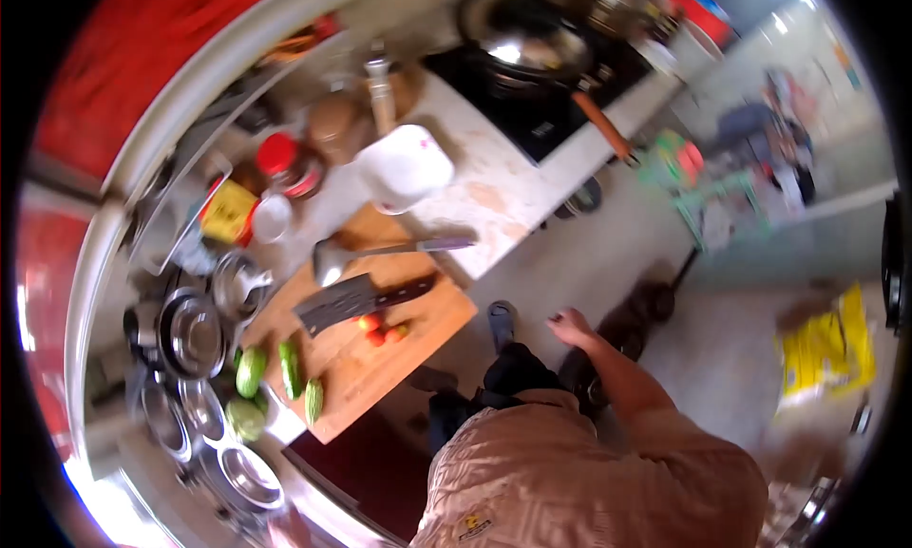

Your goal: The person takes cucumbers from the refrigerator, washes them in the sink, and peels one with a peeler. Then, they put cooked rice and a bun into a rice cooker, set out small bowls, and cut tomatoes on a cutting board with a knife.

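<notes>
My right hand (570, 328) hangs over the floor, right of the cutting board, its fingers curled together; whether anything is in them is too small to make out. At the lower left edge my left hand (290, 529) shows only as a blur beside a metal pot (252, 474). On the wooden cutting board (418, 320) lie a cleaver (337, 304), a ladle (331, 261), several small red tomatoes (375, 337) and green vegetables (290, 369). More green vegetables (251, 372) sit just left of the board.
A white bowl (407, 168), a red-lidded jar (288, 164) and a yellow packet (228, 212) stand behind the board. A lidded pan (522, 45) is on the black stove (539, 135). Metal pans (193, 334) line the left. A yellow bag (828, 349) lies at right.
</notes>
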`<state>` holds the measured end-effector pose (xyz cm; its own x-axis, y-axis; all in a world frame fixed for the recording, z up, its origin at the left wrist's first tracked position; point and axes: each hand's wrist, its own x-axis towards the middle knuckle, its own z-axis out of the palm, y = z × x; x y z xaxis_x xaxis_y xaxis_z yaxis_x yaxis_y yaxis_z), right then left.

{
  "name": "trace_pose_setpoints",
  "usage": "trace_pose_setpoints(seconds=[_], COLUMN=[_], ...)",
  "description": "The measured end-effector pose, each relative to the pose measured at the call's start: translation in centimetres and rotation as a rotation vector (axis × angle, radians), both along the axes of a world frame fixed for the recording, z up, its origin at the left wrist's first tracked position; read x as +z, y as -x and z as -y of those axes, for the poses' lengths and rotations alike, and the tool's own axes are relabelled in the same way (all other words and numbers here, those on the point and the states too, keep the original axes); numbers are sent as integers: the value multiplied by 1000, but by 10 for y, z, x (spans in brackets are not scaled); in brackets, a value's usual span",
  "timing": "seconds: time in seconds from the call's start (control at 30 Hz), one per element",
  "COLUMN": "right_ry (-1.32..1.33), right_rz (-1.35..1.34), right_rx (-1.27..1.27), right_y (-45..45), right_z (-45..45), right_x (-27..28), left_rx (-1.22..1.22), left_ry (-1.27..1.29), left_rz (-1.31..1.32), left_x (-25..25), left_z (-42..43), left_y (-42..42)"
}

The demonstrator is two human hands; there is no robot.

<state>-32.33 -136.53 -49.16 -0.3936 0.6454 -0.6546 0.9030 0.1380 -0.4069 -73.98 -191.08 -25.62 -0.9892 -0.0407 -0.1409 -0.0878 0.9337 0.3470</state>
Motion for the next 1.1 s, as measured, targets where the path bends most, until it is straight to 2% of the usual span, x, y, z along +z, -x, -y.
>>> trace_pose_setpoints(seconds=[0.03, 0.07, 0.13, 0.2, 0.27, 0.33, 0.4, 0.43, 0.47, 0.5, 0.57, 0.6, 0.63, 0.67, 0.73, 0.77, 0.83, 0.9, 0.93, 0.97, 1.0, 1.07, 1.1], right_ry=[-259, -190, -66, -26, -150, 35, 406, 437, 635, 822, 881, 915, 949, 818, 689, 690, 56, 438, 440, 564, 692, 952, 1084], right_rz=[3, -21, -9, 52, -53, -188, -305, -306, -372, -438, -495, -537, -614, -610, -625, -640, -692, -696, -695, -767, -835, -971, -1036], right_rx=[-26, -94, -104, -25, 108, -131, -534, -567, -854, -1148, -1285, -1363, -1419, -1101, -1127, -1143, -731, -1222, -1218, -1314, -1407, -1572, -1647], right_y=[10, 29, 61, 83, 111, 138, 146, 155, 165, 170, 179, 186, 198, 214, 228, 242, 284, 307, 308, 306, 305, 297, 292], right_z=[8, 9, 9, 11, 17, 34, 28, 36, 41, 43, 45, 49, 57, 62, 31, 22, 17, -4, -8, -12, -11, -14, -16], right_x=[-33, -37, -63, -113, -105, -199, -151, -157, -162, -169, -164, -168, -181, -205, -178, -192, -245, -233, -234, -233, -234, -234, -236], left_rx=[18, 20, -57, -145, -238, -295, -321, -305, -295, -114, -1149, -421, -497, -422, -615, -662, -734, -729, -727, -773, -767, -805, -728], left_ry=[-122, -258, -497, -588, -578, -524, -478, -439, -413, -316, 150, -169, -85, -55, -136, -93, -24, 5, 13, 123, 123, -56, -50], left_rz=[-98, -122, 12, 200, 371, 488, 563, 596, 628, 675, 637, 868, 908, 983, 1066, 1084, 1102, 1042, 987, 923, 924, 867, 862], left_x=[22, 35, 43, 45, 41, 45, 46, 47, 48, 43, 15, 17, 11, -1, -22, -30, -42, -44, -46, -40, -39, -38, -37], left_z=[-15, -35, -88, -145, -191, -226, -243, -249, -253, -262, -216, -277, -298, -301, -306, -310, -312, -290, -284, -278, -266, -240, -251], left_y=[-7, -13, -31, -61, -91, -114, -127, -131, -133, -136, -105, -150, -161, -160, -156, -151, -135, -110, -103, -99, -92, -83, -95])
